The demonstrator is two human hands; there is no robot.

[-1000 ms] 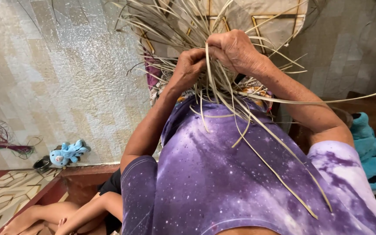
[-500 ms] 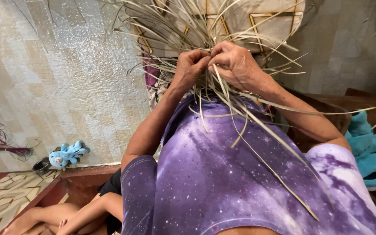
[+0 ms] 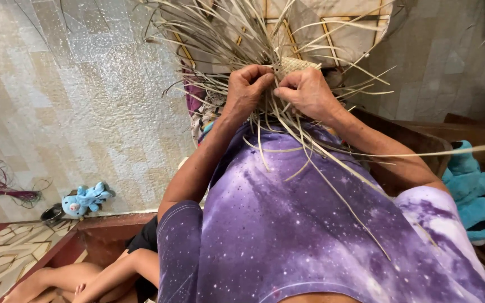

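Observation:
My left hand (image 3: 247,90) and my right hand (image 3: 309,92) are held close together in front of my chest, over my purple shirt (image 3: 310,224). Both pinch thin pale straw strips (image 3: 310,151) at the edge of a small woven straw piece (image 3: 294,65). Many loose strip ends fan out above and to both sides of my hands. Several long strips trail down over my shirt, and one reaches far to the right. Fingers and strips hide most of the woven piece.
A blue plush toy (image 3: 85,197) and a small dark bowl (image 3: 51,214) lie on the tiled floor at left, near a bundle of reddish-purple fibres (image 3: 1,189). A teal plush (image 3: 472,193) rests at right on dark wood. Another person's bare legs (image 3: 85,278) are at lower left.
Both hands have moved farther from my body and closer together on the woven piece. The loose strips shifted with them, and one long strip now sticks out to the right.

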